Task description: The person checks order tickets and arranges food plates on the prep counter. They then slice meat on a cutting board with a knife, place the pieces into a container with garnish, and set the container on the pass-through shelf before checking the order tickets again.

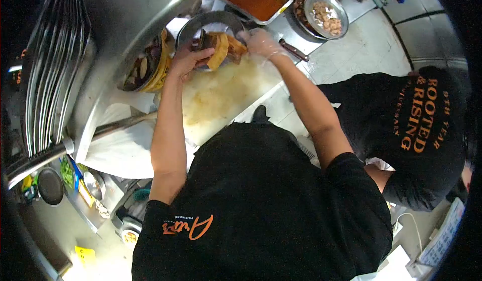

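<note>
One left hand (188, 61): tightly gripping a curved yellow chunk (218, 53)
Clear-gloved right hand (261, 42): half-curling, hold unclear
Round metal bowl (185, 26): sitting beneath

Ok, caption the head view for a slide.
Left hand holding yellow food at a bowl, right hand close by, beside a stained board.

The shirt (281, 200) is black with orange lettering; the tray (253, 0) holds orange-brown liquid.

To your right, you can see one person (374, 88) in a black shirt (434, 180) with orange letters (418, 113). At your lower left there is a dark round pan (50, 186), and also a yellow paper (86, 255), lower than the pan.
</note>
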A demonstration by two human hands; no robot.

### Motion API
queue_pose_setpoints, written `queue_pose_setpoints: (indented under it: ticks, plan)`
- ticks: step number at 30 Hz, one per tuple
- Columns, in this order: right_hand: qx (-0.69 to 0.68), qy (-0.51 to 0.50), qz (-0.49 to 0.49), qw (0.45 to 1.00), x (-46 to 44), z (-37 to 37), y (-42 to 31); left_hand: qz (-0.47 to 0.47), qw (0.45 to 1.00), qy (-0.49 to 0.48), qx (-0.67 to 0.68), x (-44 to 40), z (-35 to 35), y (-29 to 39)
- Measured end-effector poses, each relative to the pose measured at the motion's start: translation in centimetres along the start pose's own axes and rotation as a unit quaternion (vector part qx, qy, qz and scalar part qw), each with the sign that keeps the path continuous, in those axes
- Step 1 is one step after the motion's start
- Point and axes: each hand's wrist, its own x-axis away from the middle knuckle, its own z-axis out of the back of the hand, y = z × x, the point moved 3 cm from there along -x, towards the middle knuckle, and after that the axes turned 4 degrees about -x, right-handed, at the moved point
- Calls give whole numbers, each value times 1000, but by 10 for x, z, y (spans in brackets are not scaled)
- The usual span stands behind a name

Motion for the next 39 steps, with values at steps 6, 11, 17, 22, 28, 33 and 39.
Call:
queue_pose_setpoints:
  ticks: [6,11,17,22,28,33,39]
  plan:
    - [262,137,109,949,45,33,81,-77,973,196,-97,140,2,22]
    - [300,88,33,949,44,8,116,24,970,237,47,174,0,-19]
    - [294,195,128,927,48,2,115,-26,980,198,5,62,5,1]
    - [241,99,97,961,91,81,75,-39,882,204,-423,12,12,-8]
    - [208,451,125,859,86,236,61,-147,768,172,-599,101,-62,38]
    - [18,629,138,765,55,348,38,-210,845,-13,-492,88,-111,52]
    - [25,690,129,712,20,436,103,-121,946,-115,-279,-11,-214,116]
